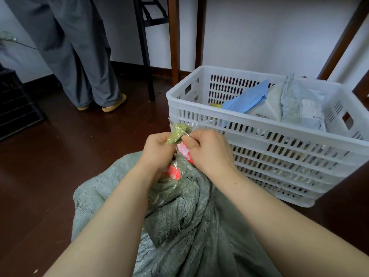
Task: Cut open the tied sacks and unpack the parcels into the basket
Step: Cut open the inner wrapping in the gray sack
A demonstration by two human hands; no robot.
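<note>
Dark wood floor (69, 156) underfoot, pale wall (259, 37) behind.

Nearest, below both wrists: sack (179, 226), grey-green woven mesh, slumped and creased. Soft and floppy by the look, bulky rather than stiff, awkward to lift whole. Weave frayed in places, likely to snag. Best hold: the bunched neck (176, 134), tightest gather of cloth.

Left hand (157, 150) clenched round that neck, green tuft poking out above the fist. Red tie (183, 149) between the 2 hands, wrapped about the gather.

Right hand (209, 150) close against the left, fingers curled, pinching a thin metal sliver, likely a blade (187, 134), tip at the tuft. Too small to say more.

Just beyond the right hand: white slotted basket (259, 132), rigid. Parcels (299, 104) inside, soft blue and grey mailers.

Far beyond the left hand: grey trousers (79, 56) of someone standing.
</note>
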